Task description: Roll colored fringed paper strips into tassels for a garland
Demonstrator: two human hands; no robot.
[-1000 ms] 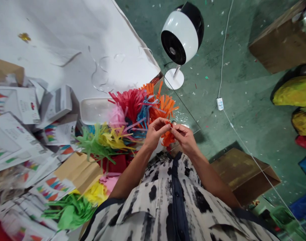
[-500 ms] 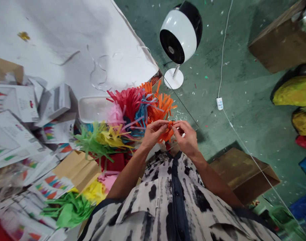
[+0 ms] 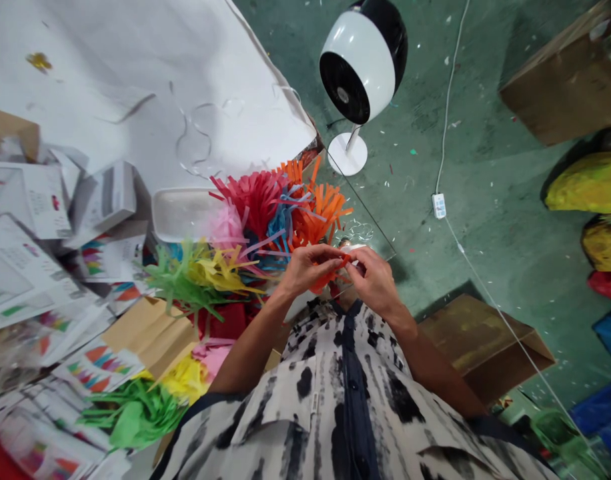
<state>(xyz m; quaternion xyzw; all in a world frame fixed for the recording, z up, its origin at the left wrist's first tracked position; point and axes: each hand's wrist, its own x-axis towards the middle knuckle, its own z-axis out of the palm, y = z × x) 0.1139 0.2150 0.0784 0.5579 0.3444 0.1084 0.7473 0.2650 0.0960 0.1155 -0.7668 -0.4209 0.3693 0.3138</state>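
Observation:
Between my two hands is an orange paper tassel (image 3: pixel 321 277), its strips hanging below the fingers. My left hand (image 3: pixel 309 267) pinches its upper part from the left. The fingers of my right hand (image 3: pixel 371 273) are closed on the twisted orange end, fingertips almost meeting those of the left. Just beyond the hands, fringed tassels lie heaped: an orange one (image 3: pixel 319 217), a red one (image 3: pixel 255 203), a blue one (image 3: pixel 281 223) and a pink one (image 3: pixel 226 225). Left of them are a yellow tassel (image 3: pixel 213 270) and a light green tassel (image 3: pixel 178 283).
A white plastic tray (image 3: pixel 178 217) sits behind the tassels on a white-covered table (image 3: pixel 150 60). Printed white boxes (image 3: pixel 30 200) pile up at left. A fan (image 3: pixel 360 73) stands on the green floor, with a cable (image 3: pixel 445 127) and a cardboard box (image 3: pixel 485 340) to the right.
Both hands have drawn closer together at the tassel's top, and the orange between them is now a tighter twist. The held strips sit slightly lower and more to the left.

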